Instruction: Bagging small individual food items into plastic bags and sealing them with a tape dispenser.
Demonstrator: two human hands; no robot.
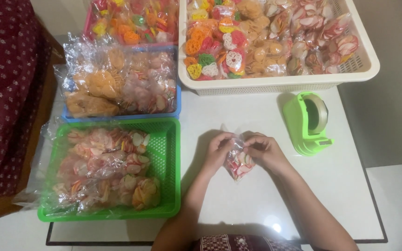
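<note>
A small clear plastic bag of red-and-white crackers (239, 162) sits between both my hands above the white table (257, 204). My left hand (218, 149) pinches the bag's top from the left. My right hand (265, 149) pinches the same top from the right, fingers curled in. The twisted neck of the bag pokes up between my fingertips. A green tape dispenser (309, 123) stands just right of my right hand.
A green basket (166, 176) of packed cracker bags lies at the left, a blue basket (177, 104) behind it, a pink one (88, 23) further back. A large white basket (280, 83) of colourful bags fills the far side. Dark patterned cloth (5, 93) borders the left edge.
</note>
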